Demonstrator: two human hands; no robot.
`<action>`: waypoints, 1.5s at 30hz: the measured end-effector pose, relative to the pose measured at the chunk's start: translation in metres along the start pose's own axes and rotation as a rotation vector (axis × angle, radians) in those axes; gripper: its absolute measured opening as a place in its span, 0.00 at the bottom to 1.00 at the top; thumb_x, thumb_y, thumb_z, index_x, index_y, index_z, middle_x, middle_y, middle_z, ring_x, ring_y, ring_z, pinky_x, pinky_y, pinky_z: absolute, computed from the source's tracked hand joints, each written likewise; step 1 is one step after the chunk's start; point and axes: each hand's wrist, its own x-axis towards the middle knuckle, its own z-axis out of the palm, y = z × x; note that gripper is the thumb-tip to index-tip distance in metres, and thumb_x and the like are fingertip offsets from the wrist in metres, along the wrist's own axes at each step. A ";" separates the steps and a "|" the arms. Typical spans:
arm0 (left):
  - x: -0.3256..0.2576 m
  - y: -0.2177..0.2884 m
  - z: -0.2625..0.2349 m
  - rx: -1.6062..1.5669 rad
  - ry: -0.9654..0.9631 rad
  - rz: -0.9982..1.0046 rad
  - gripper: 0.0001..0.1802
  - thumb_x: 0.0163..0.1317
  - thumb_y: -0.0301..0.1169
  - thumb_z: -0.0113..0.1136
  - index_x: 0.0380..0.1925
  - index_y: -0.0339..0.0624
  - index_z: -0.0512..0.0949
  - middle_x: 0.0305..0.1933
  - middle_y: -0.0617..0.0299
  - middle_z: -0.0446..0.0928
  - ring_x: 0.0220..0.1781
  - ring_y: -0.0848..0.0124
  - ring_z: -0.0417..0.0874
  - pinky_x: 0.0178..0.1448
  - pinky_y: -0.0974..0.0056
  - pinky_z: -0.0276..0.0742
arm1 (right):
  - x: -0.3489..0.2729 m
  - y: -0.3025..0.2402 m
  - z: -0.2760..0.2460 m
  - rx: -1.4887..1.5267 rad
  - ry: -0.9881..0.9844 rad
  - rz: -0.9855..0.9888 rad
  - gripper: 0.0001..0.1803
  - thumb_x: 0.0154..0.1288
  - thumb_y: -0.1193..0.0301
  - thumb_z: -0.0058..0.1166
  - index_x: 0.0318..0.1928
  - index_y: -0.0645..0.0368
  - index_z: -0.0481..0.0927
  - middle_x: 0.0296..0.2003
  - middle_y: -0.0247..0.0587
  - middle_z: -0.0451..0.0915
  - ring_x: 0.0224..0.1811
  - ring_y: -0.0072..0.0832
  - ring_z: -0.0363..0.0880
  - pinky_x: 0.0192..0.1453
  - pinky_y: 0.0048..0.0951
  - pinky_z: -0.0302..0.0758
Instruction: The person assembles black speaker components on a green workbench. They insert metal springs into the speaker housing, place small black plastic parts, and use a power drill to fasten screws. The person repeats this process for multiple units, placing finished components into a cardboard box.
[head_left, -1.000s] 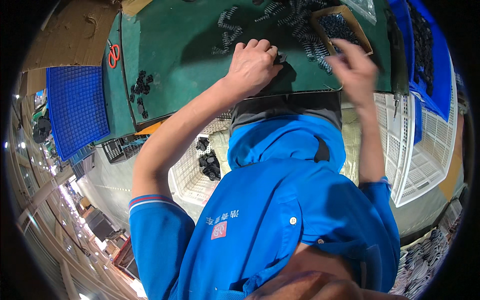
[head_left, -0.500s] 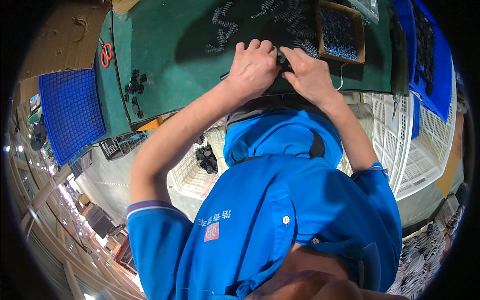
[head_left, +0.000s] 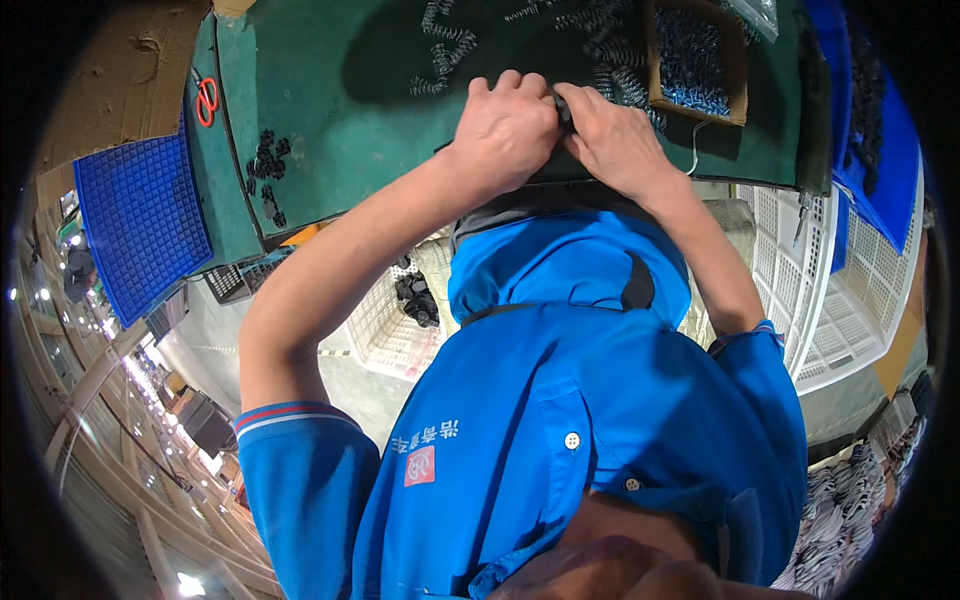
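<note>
Having left the box, the right hand joins the left hand in gripping a dark part, probably light, stiff, best pinched by its sides.

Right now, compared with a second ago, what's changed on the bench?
The right hand has moved left, away from the brown cardboard box, to the small dark part beside the left hand. The box has turned straighter to the green bench's front edge. The left hand, orange-handled scissors and cluster of small black pieces look much the same.
</note>
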 end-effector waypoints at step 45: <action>-0.006 -0.001 0.026 -0.171 0.278 0.001 0.14 0.51 0.38 0.67 0.34 0.44 0.80 0.37 0.63 0.74 0.45 0.63 0.75 0.46 0.55 0.65 | 0.061 -0.077 -0.068 1.188 0.881 0.099 0.37 0.52 0.72 0.66 0.62 0.64 0.64 0.34 0.42 0.77 0.33 0.30 0.77 0.38 0.31 0.76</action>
